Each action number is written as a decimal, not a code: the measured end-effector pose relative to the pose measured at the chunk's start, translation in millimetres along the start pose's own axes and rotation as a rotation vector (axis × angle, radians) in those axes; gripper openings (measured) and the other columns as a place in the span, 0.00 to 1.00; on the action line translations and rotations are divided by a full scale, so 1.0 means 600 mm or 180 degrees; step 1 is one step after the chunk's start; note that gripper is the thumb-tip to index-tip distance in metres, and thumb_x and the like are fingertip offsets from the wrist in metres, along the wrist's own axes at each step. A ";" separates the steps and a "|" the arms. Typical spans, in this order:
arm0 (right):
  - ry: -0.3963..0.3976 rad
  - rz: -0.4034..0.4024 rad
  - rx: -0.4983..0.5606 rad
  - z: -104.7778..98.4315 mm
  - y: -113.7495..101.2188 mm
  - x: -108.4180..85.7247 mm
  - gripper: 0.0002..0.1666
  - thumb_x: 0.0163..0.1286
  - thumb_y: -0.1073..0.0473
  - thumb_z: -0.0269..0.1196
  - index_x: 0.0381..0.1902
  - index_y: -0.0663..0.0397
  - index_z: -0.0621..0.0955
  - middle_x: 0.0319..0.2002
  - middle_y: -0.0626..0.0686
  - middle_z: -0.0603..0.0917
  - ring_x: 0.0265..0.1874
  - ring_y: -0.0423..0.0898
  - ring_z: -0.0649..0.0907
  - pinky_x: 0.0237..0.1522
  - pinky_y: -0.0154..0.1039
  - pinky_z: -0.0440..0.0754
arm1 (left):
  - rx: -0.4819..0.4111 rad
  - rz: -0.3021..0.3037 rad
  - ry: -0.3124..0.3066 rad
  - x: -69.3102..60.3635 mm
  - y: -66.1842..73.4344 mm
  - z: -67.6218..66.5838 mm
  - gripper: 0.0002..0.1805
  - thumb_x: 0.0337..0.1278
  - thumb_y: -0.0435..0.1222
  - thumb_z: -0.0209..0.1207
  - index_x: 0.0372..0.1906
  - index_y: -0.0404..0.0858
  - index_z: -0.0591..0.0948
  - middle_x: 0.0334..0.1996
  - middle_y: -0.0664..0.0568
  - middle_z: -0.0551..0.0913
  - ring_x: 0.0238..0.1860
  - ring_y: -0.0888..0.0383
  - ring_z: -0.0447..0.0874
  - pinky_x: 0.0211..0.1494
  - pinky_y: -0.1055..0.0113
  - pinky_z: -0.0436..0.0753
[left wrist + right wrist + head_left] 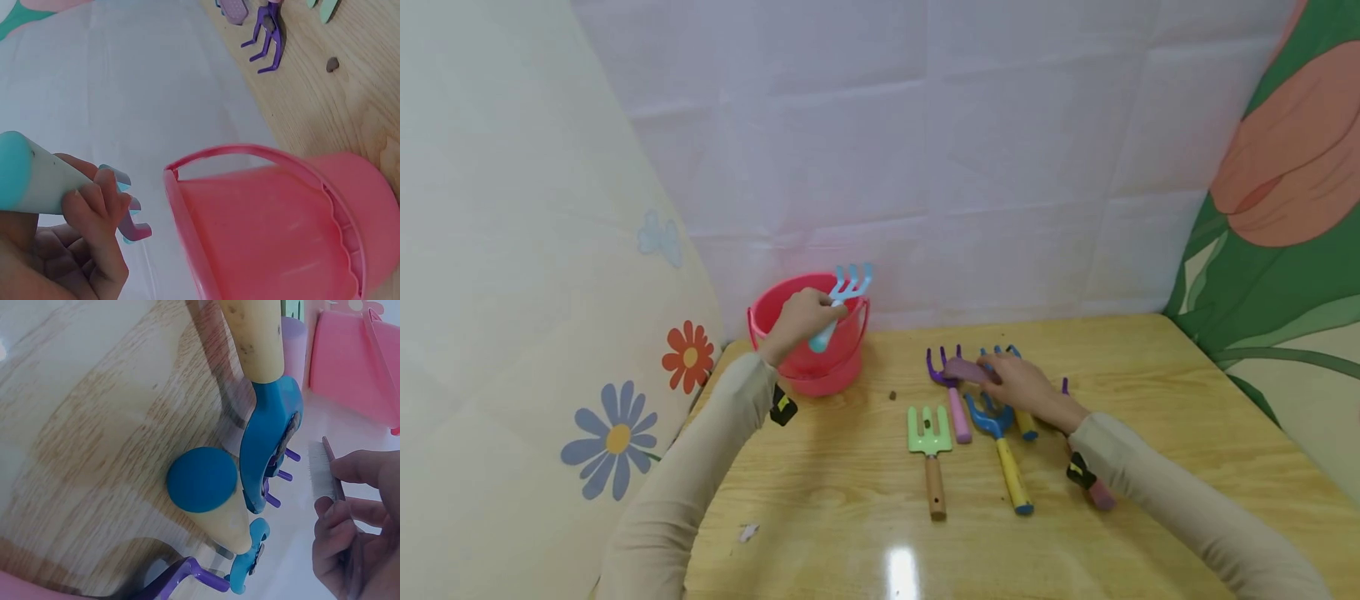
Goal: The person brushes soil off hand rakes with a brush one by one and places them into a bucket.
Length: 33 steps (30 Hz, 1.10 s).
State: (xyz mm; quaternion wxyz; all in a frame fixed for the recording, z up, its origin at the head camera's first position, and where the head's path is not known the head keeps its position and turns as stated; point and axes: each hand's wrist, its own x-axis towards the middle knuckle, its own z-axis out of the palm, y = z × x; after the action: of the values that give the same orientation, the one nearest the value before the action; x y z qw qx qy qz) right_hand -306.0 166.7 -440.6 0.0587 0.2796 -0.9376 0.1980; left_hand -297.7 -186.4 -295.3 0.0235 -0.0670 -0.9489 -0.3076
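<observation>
My left hand [803,318] grips the handle of a light blue hand rake [852,287], held over the front rim of a red bucket [842,350]. In the left wrist view the rake's handle [53,181] lies across my curled fingers, its prongs beside the bucket's rim. My right hand [1028,388] pinches a mauve brush [968,372] above the garden tools; the right wrist view shows its pale bristles [320,470]. Below the brush lies a purple rake with a pink handle [958,415]. What the bucket holds is hidden.
A green fork [929,446] with a brown handle and a blue rake [1013,475] with a yellow handle lie on the wooden table [820,483]. Another yellow-handled rake [1027,427] and a pink handle [1102,497] are partly covered by my right arm. Cloth hangs behind the table.
</observation>
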 end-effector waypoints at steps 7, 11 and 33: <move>0.0012 0.0036 -0.0026 0.000 0.001 -0.003 0.25 0.65 0.62 0.66 0.57 0.69 0.77 0.46 0.64 0.82 0.38 0.53 0.81 0.35 0.48 0.81 | 0.0158 -0.0113 0.0112 0.007 -0.014 -0.007 0.20 0.60 0.43 0.58 0.15 0.39 0.71 0.10 0.56 0.65 0.12 0.62 0.66 0.19 0.71 0.69; 0.0014 0.0059 -0.0025 -0.001 0.002 -0.003 0.25 0.65 0.62 0.66 0.57 0.69 0.77 0.46 0.64 0.82 0.37 0.52 0.81 0.34 0.48 0.81 | 0.0290 -0.0266 0.0113 0.013 -0.019 -0.009 0.21 0.60 0.45 0.58 0.15 0.40 0.70 0.11 0.56 0.66 0.13 0.61 0.68 0.20 0.70 0.71; 0.0081 0.0000 -0.0040 -0.001 0.001 -0.006 0.24 0.64 0.62 0.67 0.56 0.70 0.78 0.46 0.65 0.82 0.38 0.54 0.82 0.36 0.49 0.82 | 0.0179 -0.0787 -0.0144 0.050 -0.053 -0.020 0.18 0.61 0.47 0.58 0.22 0.40 0.71 0.15 0.57 0.68 0.19 0.61 0.70 0.30 0.68 0.74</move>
State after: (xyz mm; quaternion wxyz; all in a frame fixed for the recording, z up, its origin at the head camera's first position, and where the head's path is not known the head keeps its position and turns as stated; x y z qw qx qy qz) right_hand -303.1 169.3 -441.2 0.0723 0.2767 -0.9380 0.1957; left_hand -332.1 -215.6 -301.3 -0.0341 0.0443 -0.9584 -0.2799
